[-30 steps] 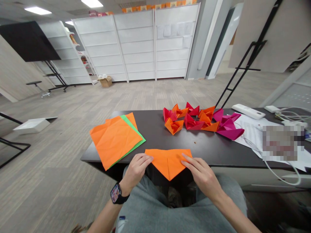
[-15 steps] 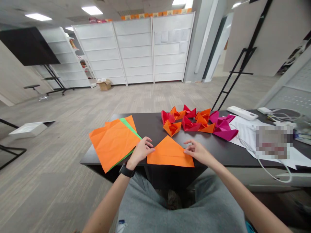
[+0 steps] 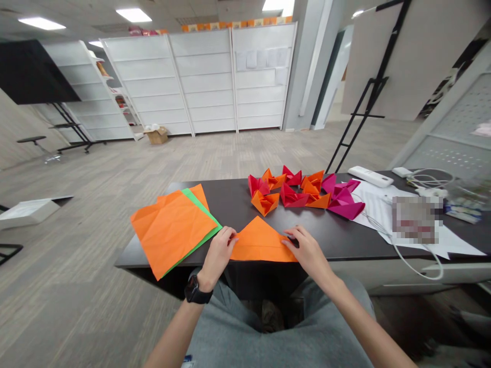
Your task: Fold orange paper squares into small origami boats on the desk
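Note:
An orange paper triangle (image 3: 261,239) lies at the near edge of the dark table (image 3: 238,202), its point aimed away from me. My left hand (image 3: 218,253), with a black watch on the wrist, pinches the triangle's left corner. My right hand (image 3: 307,250) presses and pinches the right corner. Both hands have their fingers closed on the paper's edge.
A stack of orange and green sheets (image 3: 172,227) lies at the table's left end, overhanging the edge. Several folded red, orange and magenta paper shapes (image 3: 303,190) sit at the back. White papers, a cable (image 3: 414,255) and a white remote (image 3: 370,176) lie to the right.
The orange paper went from pointing down toward me to pointing away, resting flat on the table. My hands then drew back slightly toward the near edge, keeping hold of its corners.

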### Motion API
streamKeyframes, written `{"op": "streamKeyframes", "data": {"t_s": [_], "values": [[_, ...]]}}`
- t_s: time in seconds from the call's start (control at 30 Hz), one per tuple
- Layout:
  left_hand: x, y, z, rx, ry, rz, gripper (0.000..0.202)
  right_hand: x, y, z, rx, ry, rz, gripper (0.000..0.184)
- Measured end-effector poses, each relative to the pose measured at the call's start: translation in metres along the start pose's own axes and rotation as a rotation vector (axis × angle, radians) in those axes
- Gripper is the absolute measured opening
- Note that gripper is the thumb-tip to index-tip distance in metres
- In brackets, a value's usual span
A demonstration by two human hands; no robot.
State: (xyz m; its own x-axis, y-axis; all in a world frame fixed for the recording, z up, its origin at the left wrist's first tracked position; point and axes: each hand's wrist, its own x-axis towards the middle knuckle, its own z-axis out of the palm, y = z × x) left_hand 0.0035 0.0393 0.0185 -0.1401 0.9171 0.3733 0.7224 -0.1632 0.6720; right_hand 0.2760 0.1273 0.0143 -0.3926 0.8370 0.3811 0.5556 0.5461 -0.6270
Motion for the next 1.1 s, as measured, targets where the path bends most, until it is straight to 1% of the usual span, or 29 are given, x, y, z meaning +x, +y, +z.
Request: {"op": "streamKeyframes", "data": {"t_s": [0.13,0.23,0.33,0.4,0.5,0.6,0.67,0.77,0.9,0.97,1.03,1.1], "values": [[-0.002,-0.005,0.0,-0.14,0.077,-0.067,0.006,-0.002,-0.003,0.008,0.161,0.058,0.145,0.022],[-0.002,-0.009,0.0,-0.245,0.101,-0.114,0.007,0.005,-0.004,0.007,0.372,0.078,0.285,0.027],[-0.003,-0.016,0.001,-0.354,0.128,-0.167,0.011,0.01,-0.005,0.004,0.576,0.066,0.415,0.037],[-0.002,-0.021,0.002,-0.429,0.151,-0.201,0.017,0.011,-0.007,0.002,0.646,0.034,0.455,0.04],[0.0,-0.026,0.001,-0.542,0.175,-0.241,0.026,0.009,-0.012,0.0,0.691,0.011,0.452,0.046],[0.002,-0.028,-0.001,-0.663,0.097,-0.302,0.035,0.009,-0.014,0.0,0.762,0.002,0.436,0.05],[0.002,-0.029,-0.003,-0.7,0.041,-0.334,0.038,0.009,-0.013,0.001,0.808,-0.003,0.434,0.052],[0.001,-0.029,-0.005,-0.679,0.016,-0.327,0.037,0.01,-0.009,0.006,0.814,0.006,0.442,0.053],[0.001,-0.024,-0.005,-0.583,0.044,-0.288,0.029,0.013,-0.005,0.009,0.769,-0.004,0.454,0.054],[0.001,-0.022,-0.005,-0.558,0.037,-0.275,0.027,0.014,-0.003,0.01,0.774,0.002,0.46,0.055],[0.001,-0.022,-0.004,-0.561,0.024,-0.263,0.029,0.013,-0.003,0.011,0.773,0.02,0.452,0.054],[0.002,-0.025,-0.004,-0.568,0.041,-0.261,0.032,0.011,-0.004,0.013,0.737,0.029,0.424,0.051]]}}
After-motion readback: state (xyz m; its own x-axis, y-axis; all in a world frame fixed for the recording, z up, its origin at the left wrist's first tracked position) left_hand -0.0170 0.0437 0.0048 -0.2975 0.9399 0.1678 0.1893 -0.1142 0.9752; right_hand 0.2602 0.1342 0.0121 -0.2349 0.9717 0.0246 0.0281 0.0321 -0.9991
